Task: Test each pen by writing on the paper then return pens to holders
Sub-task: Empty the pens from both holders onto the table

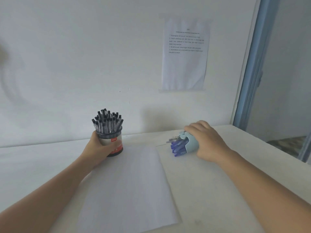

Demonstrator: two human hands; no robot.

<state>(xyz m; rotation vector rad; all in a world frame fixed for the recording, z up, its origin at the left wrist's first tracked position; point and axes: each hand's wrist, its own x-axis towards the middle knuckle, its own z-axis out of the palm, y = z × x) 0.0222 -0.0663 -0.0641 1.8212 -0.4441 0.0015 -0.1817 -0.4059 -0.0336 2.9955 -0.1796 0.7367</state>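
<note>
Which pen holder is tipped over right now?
The light blue holder under the right hand, blue pens pointing at the paper; the silver holder in the left hand stands upright.

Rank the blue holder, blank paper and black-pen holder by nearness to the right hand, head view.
1. Blue holder: in the right hand, tipped leftward.
2. Blank paper: table centre, just left.
3. Black-pen holder: beyond the paper, in the left hand.

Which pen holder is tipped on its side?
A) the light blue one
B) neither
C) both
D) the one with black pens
A: the light blue holder lies sideways under the right hand, while the black-pen holder stands upright in the left hand.
</note>
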